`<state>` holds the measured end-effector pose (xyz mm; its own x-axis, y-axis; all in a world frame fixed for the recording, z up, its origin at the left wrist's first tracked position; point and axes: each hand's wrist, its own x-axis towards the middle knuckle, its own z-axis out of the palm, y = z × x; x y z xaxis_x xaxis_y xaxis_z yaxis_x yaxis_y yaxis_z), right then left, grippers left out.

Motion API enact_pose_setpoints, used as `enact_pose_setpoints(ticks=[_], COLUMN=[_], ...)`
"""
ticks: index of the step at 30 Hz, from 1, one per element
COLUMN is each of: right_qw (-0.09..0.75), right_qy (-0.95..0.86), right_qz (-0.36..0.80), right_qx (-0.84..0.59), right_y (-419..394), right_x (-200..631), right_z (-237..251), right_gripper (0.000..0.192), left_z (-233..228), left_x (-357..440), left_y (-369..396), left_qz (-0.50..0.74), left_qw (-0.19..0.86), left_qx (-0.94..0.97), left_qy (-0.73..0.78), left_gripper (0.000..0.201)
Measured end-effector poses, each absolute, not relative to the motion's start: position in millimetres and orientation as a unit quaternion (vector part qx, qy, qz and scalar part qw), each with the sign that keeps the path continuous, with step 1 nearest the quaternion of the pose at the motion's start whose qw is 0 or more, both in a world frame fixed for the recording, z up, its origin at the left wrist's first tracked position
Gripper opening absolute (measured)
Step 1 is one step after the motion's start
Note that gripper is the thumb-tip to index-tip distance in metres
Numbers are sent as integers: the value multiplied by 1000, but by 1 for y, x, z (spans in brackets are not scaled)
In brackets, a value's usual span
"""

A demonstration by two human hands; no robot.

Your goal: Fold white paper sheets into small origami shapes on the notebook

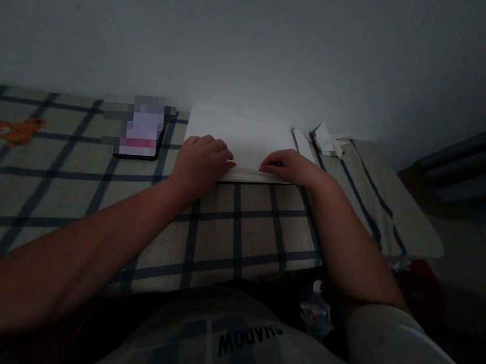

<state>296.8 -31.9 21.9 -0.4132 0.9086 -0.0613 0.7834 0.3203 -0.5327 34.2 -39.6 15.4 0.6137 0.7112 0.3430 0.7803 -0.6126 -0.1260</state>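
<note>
A white sheet of paper (246, 135) lies on the checked tablecloth against the wall, its near edge showing a fold or crease. A thin dark edge shows beneath it. My left hand (203, 162) rests on the left part of the paper, fingers curled and thumb at the near edge. At the right part, my right hand (288, 166) has its thumb and fingertips pinched together on the paper near that same edge. Dim light hides how much paper each hand grips.
Left of the paper sits a phone (140, 133) with a lit screen. An orange animal-shaped piece (13, 131) lies at the far left. Crumpled white paper scraps (325, 139) are right of the sheet. A clear plastic bag (317, 309) is below the table edge.
</note>
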Motion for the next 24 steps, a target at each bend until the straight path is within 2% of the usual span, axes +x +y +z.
enact_pose_setpoints(ticks=[3,6,13,24], right_qw=[126,121,119,108], right_qy=[-805,-805,-803,-794], right_qz=[250,253,257,248], right_qx=[-523,-523,-525,-544], right_y=[-32,-33,-32,-32], right_x=[295,293,293,306], right_z=[23,25,25,29], right_gripper=[25,25,25,24], left_z=[10,7,4,0], left_x=[42,53,60,53], left_y=[-53,-72,-87,-72], left_qz=[-160,-126,-54,-44], left_qw=[142,128,52,-16], left_qx=[-919,-940,-939,-943], left_qy=[-330,-290,-335,-330], left_gripper=[33,40,65,70])
